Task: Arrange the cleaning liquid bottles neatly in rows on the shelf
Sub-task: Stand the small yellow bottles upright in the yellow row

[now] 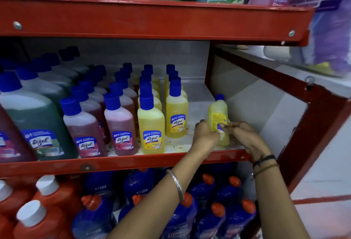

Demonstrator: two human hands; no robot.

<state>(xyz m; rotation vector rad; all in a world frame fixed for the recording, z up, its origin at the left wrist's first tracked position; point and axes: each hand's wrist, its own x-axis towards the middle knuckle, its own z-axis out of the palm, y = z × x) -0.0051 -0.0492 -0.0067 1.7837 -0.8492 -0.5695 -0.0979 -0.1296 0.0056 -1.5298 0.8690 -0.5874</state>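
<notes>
A small yellow bottle (218,114) with a blue cap stands at the right end of the middle shelf (201,98), its back label facing me. My left hand (206,131) grips its lower left side and my right hand (240,134) grips its lower right side. Left of it, across a gap, stand two rows of yellow bottles (151,123) with blue caps, then rows of pink bottles (120,123) and large green bottles (36,121).
The red shelf edge (133,161) runs below my wrists and a red side frame (303,140) closes the right end. The upper red shelf (152,18) carries large green and white cleaner cans. Blue bottles (205,216) and orange bottles (47,210) fill the shelf below.
</notes>
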